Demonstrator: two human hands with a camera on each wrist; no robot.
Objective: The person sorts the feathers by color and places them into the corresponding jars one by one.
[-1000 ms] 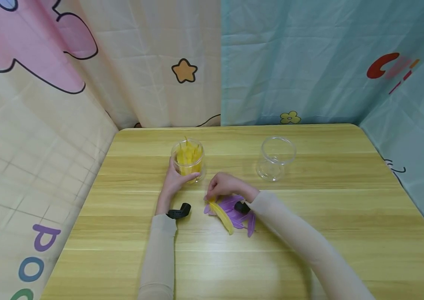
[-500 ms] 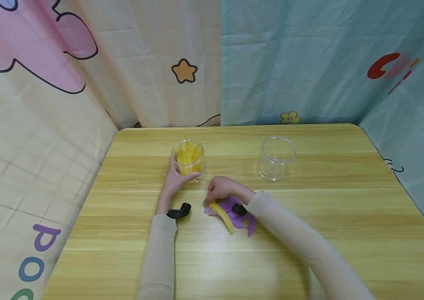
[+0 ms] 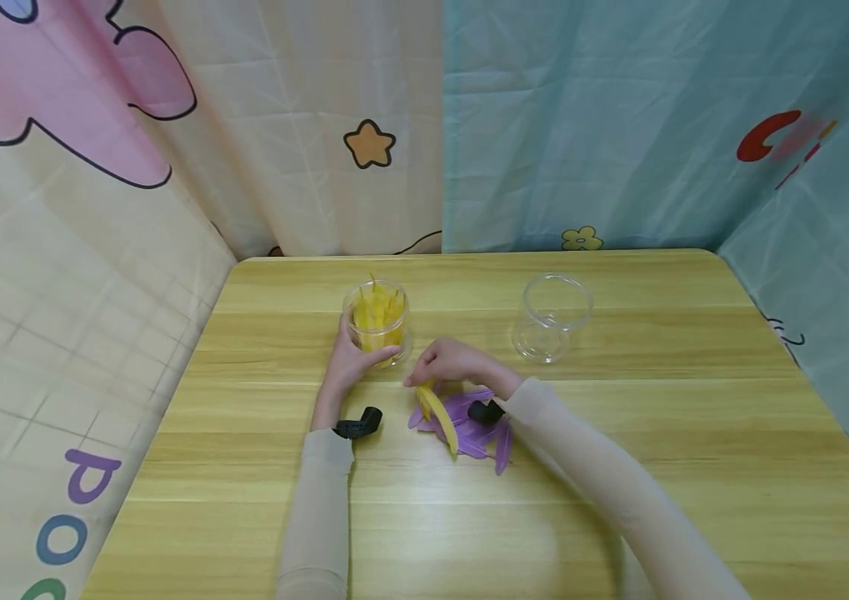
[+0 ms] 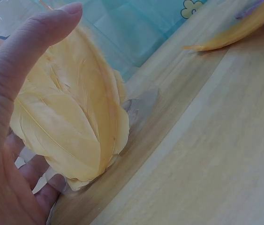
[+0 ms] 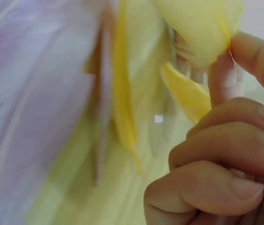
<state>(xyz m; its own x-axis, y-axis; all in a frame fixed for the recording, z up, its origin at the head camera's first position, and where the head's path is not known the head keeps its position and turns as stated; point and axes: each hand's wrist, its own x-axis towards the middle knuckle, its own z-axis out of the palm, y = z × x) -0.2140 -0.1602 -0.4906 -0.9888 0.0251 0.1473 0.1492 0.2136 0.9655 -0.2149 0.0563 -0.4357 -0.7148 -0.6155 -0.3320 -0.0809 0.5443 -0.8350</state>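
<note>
From the head view, your left hand point(image 3: 349, 360) steadies the feather-filled jar point(image 3: 376, 321) while your right hand point(image 3: 448, 365) pinches a yellow feather point(image 3: 437, 414) at the jar's 4 o'clock, above purple feathers point(image 3: 478, 427). The wrist views confirm both grips; lift quill-first, gently.

The feather point(image 3: 439, 415) pinched by the right hand point(image 3: 454, 364) is yellow, the feathers point(image 3: 478, 429) beneath purple. The jar point(image 3: 377, 321) shows yellow; the table point(image 3: 656, 450) is pale striped wood.

Left hand point(image 3: 349, 360) gripping jar point(image 3: 377, 321), right hand point(image 3: 454, 364) pinching yellow feather point(image 3: 439, 411)
</note>
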